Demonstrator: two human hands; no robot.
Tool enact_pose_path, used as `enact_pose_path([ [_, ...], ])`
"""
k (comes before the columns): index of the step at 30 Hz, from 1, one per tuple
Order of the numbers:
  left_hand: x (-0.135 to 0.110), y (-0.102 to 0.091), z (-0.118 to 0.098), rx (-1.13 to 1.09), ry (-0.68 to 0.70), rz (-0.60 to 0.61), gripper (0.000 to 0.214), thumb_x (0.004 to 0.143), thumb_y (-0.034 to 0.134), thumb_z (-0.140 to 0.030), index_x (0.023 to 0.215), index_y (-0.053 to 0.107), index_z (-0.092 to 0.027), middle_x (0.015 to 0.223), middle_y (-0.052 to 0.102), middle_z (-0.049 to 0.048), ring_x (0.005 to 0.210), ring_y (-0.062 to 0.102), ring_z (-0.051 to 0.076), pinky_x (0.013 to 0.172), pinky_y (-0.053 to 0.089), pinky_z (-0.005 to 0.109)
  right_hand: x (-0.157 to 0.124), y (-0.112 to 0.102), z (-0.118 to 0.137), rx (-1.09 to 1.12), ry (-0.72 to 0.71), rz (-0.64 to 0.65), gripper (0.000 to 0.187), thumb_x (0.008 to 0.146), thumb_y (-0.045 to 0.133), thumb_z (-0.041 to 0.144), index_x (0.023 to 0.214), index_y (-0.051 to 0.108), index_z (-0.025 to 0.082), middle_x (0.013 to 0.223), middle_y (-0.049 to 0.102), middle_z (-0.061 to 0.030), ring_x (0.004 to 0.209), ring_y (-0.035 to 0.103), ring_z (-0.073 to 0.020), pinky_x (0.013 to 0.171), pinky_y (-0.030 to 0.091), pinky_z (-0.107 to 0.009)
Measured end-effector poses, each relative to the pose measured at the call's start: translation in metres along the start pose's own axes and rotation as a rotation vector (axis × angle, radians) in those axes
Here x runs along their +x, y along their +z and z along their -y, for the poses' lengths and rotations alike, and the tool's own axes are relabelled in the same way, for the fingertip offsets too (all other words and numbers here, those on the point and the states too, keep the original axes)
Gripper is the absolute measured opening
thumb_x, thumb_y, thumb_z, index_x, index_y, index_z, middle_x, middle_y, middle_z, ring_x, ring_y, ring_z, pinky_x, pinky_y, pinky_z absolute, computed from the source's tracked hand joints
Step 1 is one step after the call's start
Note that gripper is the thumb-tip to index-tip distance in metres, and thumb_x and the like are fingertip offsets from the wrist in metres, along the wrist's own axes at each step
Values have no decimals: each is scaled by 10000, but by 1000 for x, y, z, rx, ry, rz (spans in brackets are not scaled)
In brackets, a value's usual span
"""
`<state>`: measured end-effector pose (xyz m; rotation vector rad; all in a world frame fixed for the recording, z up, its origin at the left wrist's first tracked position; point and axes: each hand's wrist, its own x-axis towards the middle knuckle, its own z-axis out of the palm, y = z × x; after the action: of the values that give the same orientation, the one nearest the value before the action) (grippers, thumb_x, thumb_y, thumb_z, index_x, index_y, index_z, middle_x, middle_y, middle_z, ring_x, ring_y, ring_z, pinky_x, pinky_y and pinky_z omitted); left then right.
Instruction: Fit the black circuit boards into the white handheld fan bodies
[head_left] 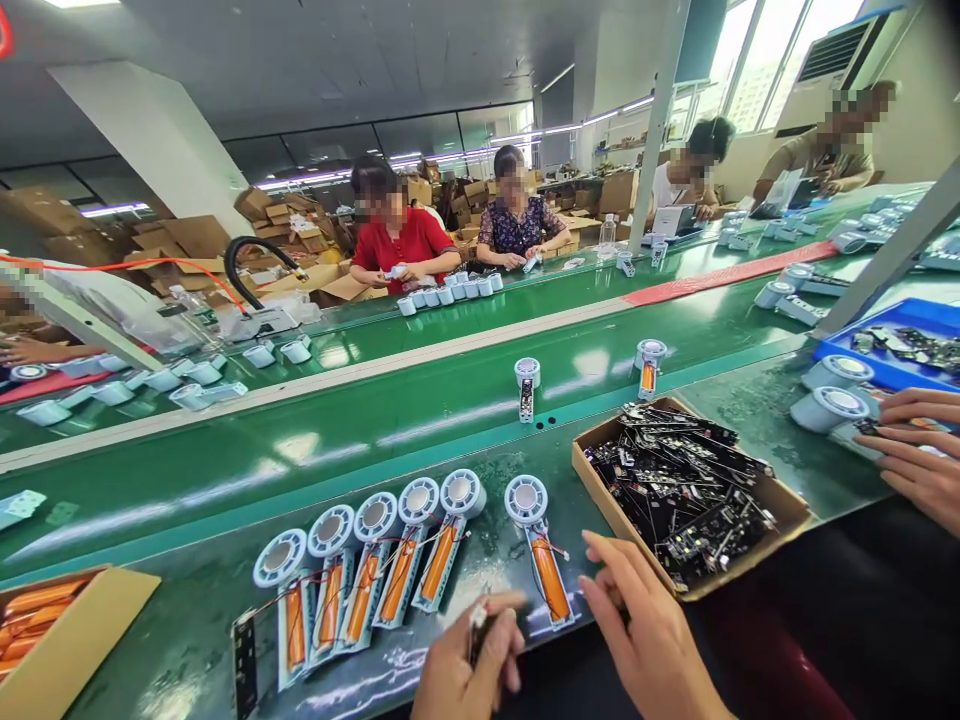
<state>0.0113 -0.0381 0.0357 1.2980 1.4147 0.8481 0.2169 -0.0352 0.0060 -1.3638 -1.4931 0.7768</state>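
Observation:
My left hand (466, 660) is closed in a pinch on a small dark part with a white end (478, 622) near the table's front edge. My right hand (645, 625) lies beside it, fingers stretched out toward a white fan housing with an orange battery (541, 560), holding nothing. A row of several more such housings (367, 570) lies to the left. A cardboard box of black circuit boards (686, 490) stands just right of my right hand.
A box of orange batteries (45, 625) sits at front left. Two housings (527, 385) ride the green conveyor (420, 400). A co-worker's hands (919, 450) work at right beside a blue tray (896, 345). Several people sit across the belt.

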Motion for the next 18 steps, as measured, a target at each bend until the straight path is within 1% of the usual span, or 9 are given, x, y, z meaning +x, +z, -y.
enact_pose_path([
  [1,3,-3,-5,33,39,-78,426,902,596,-558,1051,754,-192,625,652,-4,496,580,127,531,492,230,3,3,-5,-74,-27,-19,343,983,549,359,1297,602,234,1080,644,-111,833,652,-220,811,544,-345],
  [2,5,-5,-10,77,104,-139,352,900,623,-512,1007,763,-206,643,652,-10,514,578,125,561,500,230,6,6,-9,-119,-43,-11,325,986,543,355,1277,605,225,1066,647,-109,821,652,-222,789,547,-342],
  [4,10,-5,-18,149,251,-199,229,908,642,-423,938,768,-235,723,683,-1,603,622,141,639,524,237,12,12,-11,-155,-54,23,258,995,530,350,1193,626,215,990,649,-90,776,645,-215,727,542,-326],
  [7,17,1,-25,229,455,-169,133,931,630,-292,912,757,-254,857,722,12,794,680,164,757,537,240,21,17,-7,-154,-59,44,180,1012,511,330,1035,648,214,855,625,-47,703,624,-196,666,514,-305],
  [9,21,5,-25,277,529,-121,132,940,621,-233,951,750,-258,889,726,12,846,685,160,794,535,237,26,17,-2,-120,-85,40,180,1019,504,301,961,651,216,832,624,-37,706,626,-190,672,505,-293],
  [11,26,9,-25,309,542,-97,161,950,603,-210,1005,746,-261,934,728,20,880,687,160,820,537,245,30,18,1,-66,-117,34,178,1020,503,262,933,652,217,860,642,-40,758,645,-191,709,508,-282],
  [13,33,12,-24,323,512,-94,170,950,601,-212,1031,743,-261,961,727,27,904,686,168,836,536,260,31,19,3,-15,-145,36,162,1010,514,222,927,652,219,881,653,-40,791,655,-189,730,511,-269],
  [16,43,15,-25,324,408,-76,112,905,664,-235,980,746,-249,934,718,21,861,675,177,798,530,270,33,24,3,27,-180,46,157,990,522,157,979,664,223,898,658,-33,794,653,-177,724,509,-252],
  [18,48,17,-26,311,317,-56,76,865,707,-250,927,751,-245,883,707,11,809,660,180,757,520,272,33,27,0,46,-208,56,197,978,513,117,1029,668,228,911,657,-28,807,651,-168,733,506,-247],
])
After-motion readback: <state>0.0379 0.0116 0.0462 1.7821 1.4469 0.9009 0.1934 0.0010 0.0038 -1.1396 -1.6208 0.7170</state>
